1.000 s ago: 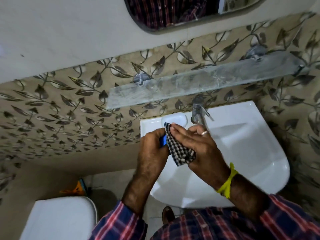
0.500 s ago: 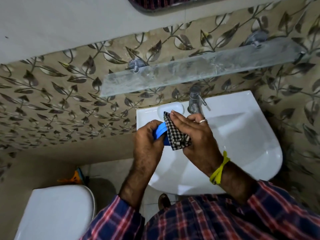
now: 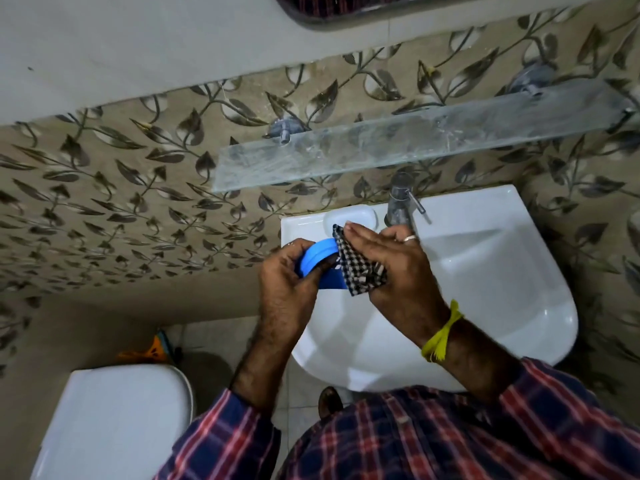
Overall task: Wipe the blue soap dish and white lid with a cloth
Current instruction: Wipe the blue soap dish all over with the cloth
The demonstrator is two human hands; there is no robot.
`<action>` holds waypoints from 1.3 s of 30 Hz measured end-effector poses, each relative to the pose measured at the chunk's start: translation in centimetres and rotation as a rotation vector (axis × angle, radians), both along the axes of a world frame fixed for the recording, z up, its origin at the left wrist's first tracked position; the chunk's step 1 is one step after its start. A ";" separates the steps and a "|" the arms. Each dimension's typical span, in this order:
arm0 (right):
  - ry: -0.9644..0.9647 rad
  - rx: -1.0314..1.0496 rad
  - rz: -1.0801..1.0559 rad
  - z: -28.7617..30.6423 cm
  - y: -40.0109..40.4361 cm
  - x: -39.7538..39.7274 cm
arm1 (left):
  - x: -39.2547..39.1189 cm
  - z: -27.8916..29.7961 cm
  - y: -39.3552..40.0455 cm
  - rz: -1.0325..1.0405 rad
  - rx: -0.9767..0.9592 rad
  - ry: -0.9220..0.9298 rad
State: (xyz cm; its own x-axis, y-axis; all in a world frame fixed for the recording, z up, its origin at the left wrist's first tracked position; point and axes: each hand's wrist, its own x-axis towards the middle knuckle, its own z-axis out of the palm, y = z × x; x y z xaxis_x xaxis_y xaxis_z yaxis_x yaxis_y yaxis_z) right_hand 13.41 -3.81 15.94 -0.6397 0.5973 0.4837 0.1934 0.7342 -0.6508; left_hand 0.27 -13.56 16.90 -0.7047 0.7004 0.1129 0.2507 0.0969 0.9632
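Above the basin (image 3: 485,306), against leaf-patterned tiles (image 3: 121,209), under a bare glass shelf (image 3: 415,147): two hands meeting at the left rear corner, near the tap (image 3: 400,202). Lower left, a white toilet lid (image 3: 114,420); along the bottom, plaid sleeves. Left hand (image 3: 287,289) curled closed round the blue dish (image 3: 320,263), thumb across its face, rim tipped up and toward the right hand; long axis hard to read, roughly slanting from upper left to lower right. Right hand (image 3: 391,268) half closed, fingers (image 3: 363,237) fairly straight, pinching a folded checked cloth (image 3: 360,268) and pressing it onto the dish's right end. Dish thus directly left of the right hand, touching it through the cloth, held up over the basin's edge and not resting on it. White lid (image 3: 349,216) just behind both hands on the basin ledge, beside the tap, untouched, a little nearer the right fingertips than the left hand. Judged from this: dish wiping in hand, lid not yet wiped. Next stroke likely a drag of cloth leftward across the dish toward the left thumb, needing that thumb shifted aside; some risk of the dish slipping into the basin if loosened too far. Yellow thread (image 3: 440,337) at the right wrist, ring (image 3: 410,238) on one finger.
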 end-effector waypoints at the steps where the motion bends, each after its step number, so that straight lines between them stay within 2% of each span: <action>1: 0.001 0.016 0.006 0.2 -0.1 -0.3 | -0.1 0.1 0.1 0.016 0.010 -0.013; 4: -0.004 0.124 0.061 0.2 -0.7 0.4 | -1.1 0.3 -0.1 0.039 0.072 -0.039; 8: -0.033 0.012 -0.031 -0.7 0.5 0.1 | -0.5 -0.2 -0.5 -0.029 0.028 0.061; 13: -0.043 0.095 0.062 0.3 -0.8 0.2 | -1.7 0.0 -0.7 0.007 0.073 0.077; 15: -0.041 0.066 0.029 0.1 -0.5 0.2 | -1.5 0.1 -0.8 0.011 0.058 0.080; 17: -0.020 0.031 -0.022 0.3 0.0 -0.8 | -1.2 0.1 -0.6 0.054 0.054 0.027; 20: -0.015 0.105 0.022 0.7 -0.5 -1.0 | -2.1 0.3 -0.4 0.109 0.103 -0.029; 22: -0.019 0.127 0.032 0.7 -0.5 -0.4 | -2.5 0.5 -0.5 0.095 0.127 -0.034; 25: 0.023 0.068 -0.069 0.2 0.8 -0.9 | -1.3 0.4 -0.5 0.056 0.151 -0.131; 28: 0.027 0.149 -0.077 0.0 1.5 -1.6 | -1.3 0.2 -0.3 0.018 0.124 -0.237; 29: 0.009 0.187 -0.071 -0.2 1.6 -1.5 | -1.8 0.2 -0.3 -0.007 0.073 -0.199; 30: -0.011 0.216 -0.065 -0.3 1.8 -1.2 | -2.4 0.4 -0.4 -0.037 -0.011 -0.082; 33: -0.022 0.279 -0.072 -0.2 1.8 -1.2 | -2.4 2.0 0.2 -0.140 -0.347 0.387; 35: 0.010 0.320 -0.085 0.1 1.2 -1.9 | -1.2 3.2 1.2 -0.125 -0.502 0.602; 36: 0.025 0.336 -0.087 0.3 0.7 -2.1 | -0.9 3.5 1.6 -0.104 -0.529 0.638; 39: -0.011 0.321 -0.047 0.1 -0.2 -1.1 | -0.9 3.2 1.7 -0.049 -0.476 0.590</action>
